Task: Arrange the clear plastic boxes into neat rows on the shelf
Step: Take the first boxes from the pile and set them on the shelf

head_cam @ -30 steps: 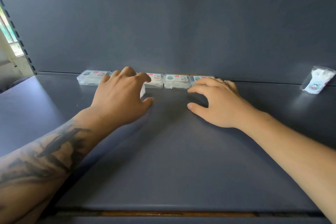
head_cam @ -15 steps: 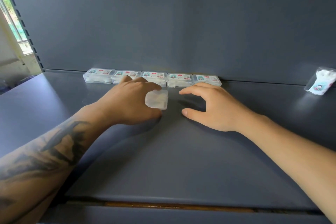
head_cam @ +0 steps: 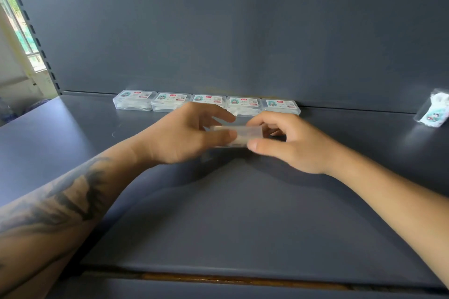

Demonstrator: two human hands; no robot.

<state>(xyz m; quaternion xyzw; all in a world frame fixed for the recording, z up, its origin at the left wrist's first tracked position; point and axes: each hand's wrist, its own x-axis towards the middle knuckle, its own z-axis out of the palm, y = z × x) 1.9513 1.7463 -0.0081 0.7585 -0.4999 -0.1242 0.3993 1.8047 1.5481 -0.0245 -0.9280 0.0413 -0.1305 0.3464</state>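
Observation:
Several clear plastic boxes with teal and red labels stand side by side in one row against the back wall of the dark grey shelf. In front of that row, a little above the shelf, one more clear plastic box is held between both hands. My left hand grips its left end with thumb and fingers. My right hand grips its right end, thumb in front and fingers curled behind. The held box is blurred, and its label does not show.
A small clear bag with white contents and a cartoon label lies at the far right by the back wall. The slotted shelf upright and a window stand at the left. The shelf's front edge runs along the bottom.
My left hand has drawn one box back from the row and raised it. My right hand has moved in and taken its right end. The row now shows in full.

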